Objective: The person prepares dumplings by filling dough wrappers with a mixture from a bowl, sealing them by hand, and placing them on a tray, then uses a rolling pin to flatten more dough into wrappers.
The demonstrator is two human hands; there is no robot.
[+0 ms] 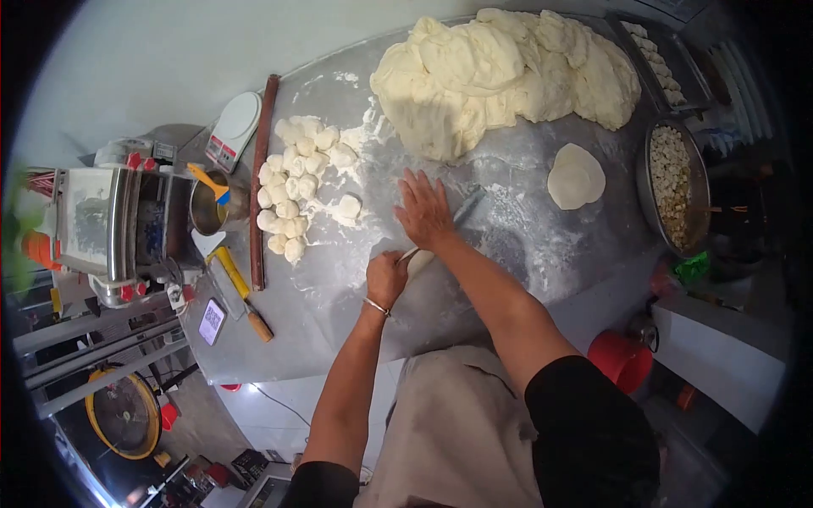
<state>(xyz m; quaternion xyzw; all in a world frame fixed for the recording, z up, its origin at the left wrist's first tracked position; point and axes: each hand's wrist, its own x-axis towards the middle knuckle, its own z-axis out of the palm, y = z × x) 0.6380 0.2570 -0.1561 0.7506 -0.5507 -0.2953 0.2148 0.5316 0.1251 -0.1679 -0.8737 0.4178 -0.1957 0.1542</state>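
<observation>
My right hand [426,209] lies flat, palm down, on a thin rolling pin [468,206] on the floured steel table [356,339]. My left hand [386,278] curls around the edge of a small piece of dough [420,260] under the near end of the pin. A rolled flat dough round [576,176] sits to the right. A heap of small dough balls [296,182] lies to the left. A big mass of dough [500,72] covers the far side of the table.
A long wooden rolling pin [261,178], a metal cup [212,207] with a brush, a digital scale [233,127] and a scraper [241,292] line the left edge. A bowl of filling [673,182] and a tray [665,68] stand right. A red bucket [622,360] is below.
</observation>
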